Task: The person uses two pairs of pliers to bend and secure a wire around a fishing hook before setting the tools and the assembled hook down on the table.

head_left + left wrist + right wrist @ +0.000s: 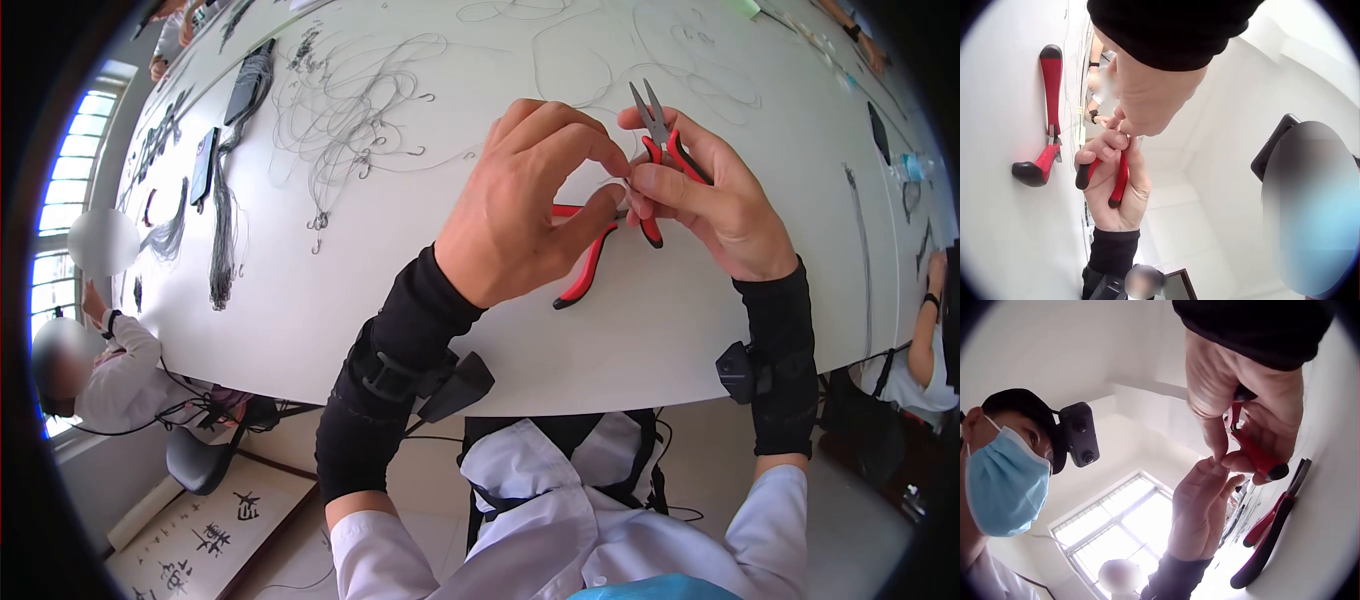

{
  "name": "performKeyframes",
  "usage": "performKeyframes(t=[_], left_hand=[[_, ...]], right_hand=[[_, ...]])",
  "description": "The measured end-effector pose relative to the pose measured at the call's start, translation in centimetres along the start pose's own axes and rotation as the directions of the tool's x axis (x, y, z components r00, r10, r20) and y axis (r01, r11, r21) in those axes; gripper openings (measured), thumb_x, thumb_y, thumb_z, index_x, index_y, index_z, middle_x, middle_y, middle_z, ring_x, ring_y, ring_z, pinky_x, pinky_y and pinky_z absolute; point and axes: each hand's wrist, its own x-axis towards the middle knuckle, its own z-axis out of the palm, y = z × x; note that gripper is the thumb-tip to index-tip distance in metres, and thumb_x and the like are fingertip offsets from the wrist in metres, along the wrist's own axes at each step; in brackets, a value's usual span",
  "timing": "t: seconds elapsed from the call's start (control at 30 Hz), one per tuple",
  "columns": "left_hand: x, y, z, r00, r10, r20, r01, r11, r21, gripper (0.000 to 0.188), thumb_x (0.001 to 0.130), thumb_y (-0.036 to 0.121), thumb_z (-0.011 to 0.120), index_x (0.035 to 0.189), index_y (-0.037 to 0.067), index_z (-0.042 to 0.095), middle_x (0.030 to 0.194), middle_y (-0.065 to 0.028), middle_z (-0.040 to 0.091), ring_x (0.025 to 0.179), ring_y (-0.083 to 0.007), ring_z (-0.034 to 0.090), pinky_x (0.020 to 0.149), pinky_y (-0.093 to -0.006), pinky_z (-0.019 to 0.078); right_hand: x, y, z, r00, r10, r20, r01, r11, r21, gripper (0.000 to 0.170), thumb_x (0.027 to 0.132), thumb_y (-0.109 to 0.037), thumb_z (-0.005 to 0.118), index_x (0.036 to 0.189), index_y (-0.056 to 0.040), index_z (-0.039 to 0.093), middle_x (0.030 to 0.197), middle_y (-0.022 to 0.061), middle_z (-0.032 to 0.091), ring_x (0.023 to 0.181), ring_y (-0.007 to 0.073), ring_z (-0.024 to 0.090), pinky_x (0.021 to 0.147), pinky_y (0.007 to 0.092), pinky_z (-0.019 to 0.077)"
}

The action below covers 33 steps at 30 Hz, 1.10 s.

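Note:
The right hand (725,200) holds red-handled pliers (655,125), their grey jaws angled up and away. Thumb and index finger of the left hand (525,205) pinch a thin strand right beside the right hand's fingertips; its far end is hard to see. A second pair of red and black pliers (590,265) lies on the table, partly covered by the left hand in the head view. Seen from the left wrist, the held pliers' handles (1120,181) rest across the right palm. Both hands' fingertips meet in the right wrist view.
On the white table (400,340) lie tangled thin line with hooks (365,155), a dark bundle of strands (222,230) and a phone (203,168). Other people sit at the left and right edges; a bottle (912,167) lies at the right.

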Motion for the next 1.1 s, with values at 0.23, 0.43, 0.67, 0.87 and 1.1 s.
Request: performKeyframes(t=[0.23,0.43,0.67,0.87,1.1], left_hand=[[-0.16,-0.57,-0.09,0.993,0.074,0.093,-0.072,0.997,-0.025,0.023,0.079,-0.003,0.076,0.098,0.005,0.065,0.105,-0.0078,0.066,0.101,-0.0292,0.059,0.084,-0.0374,0.0505],[-0.11,-0.34,-0.21,0.996,0.066,0.066,-0.065,0.998,-0.018,0.021,0.08,-0.003,0.075,0.097,0.006,0.065,0.102,-0.0069,0.065,0.097,-0.0273,0.059,0.081,-0.0356,0.0497],[-0.08,-0.38,0.03,0.997,0.083,-0.008,-0.082,0.993,0.08,0.022,0.079,-0.003,0.076,0.096,0.006,0.066,0.1,-0.006,0.065,0.094,-0.0259,0.059,0.08,-0.0354,0.0494],[-0.14,-0.44,0.29,0.997,0.083,0.0,-0.082,0.994,0.065,0.022,0.078,-0.001,0.075,0.096,0.007,0.066,0.099,-0.0069,0.064,0.093,-0.0283,0.057,0.081,-0.0375,0.0481],[-0.29,-0.48,0.59,0.997,0.075,-0.034,-0.074,0.997,0.035,0.019,0.078,-0.001,0.074,0.094,0.007,0.066,0.095,-0.007,0.064,0.089,-0.0281,0.057,0.078,-0.0377,0.0495]], right_hand=[[-0.1,-0.27,-0.26,0.994,0.067,0.087,-0.067,0.998,-0.007,0.039,0.101,-0.026,0.061,0.133,-0.0048,0.054,0.088,0.0036,0.063,0.079,0.0123,0.064,0.072,0.0266,0.0523],[-0.21,-0.76,-0.31,0.992,0.11,0.061,-0.106,0.993,-0.06,0.036,0.101,-0.027,0.061,0.129,-0.0041,0.057,0.091,0.005,0.064,0.079,0.0129,0.065,0.072,0.0269,0.0529],[-0.26,-0.36,0.08,0.997,-0.025,-0.067,0.025,1.0,0.0,0.04,0.094,-0.025,0.071,0.124,-0.0024,0.058,0.086,0.0038,0.064,0.077,0.0118,0.065,0.073,0.026,0.0528],[-0.3,-0.39,0.23,0.994,-0.028,-0.102,0.026,0.999,-0.023,0.041,0.09,-0.021,0.074,0.123,-0.0029,0.059,0.084,0.002,0.062,0.077,0.0111,0.065,0.072,0.0252,0.0518],[-0.33,-0.1,0.49,0.993,-0.056,-0.104,0.054,0.998,-0.027,0.04,0.089,-0.02,0.073,0.123,-0.0029,0.059,0.086,0.0018,0.063,0.078,0.0112,0.065,0.076,0.026,0.0524]])
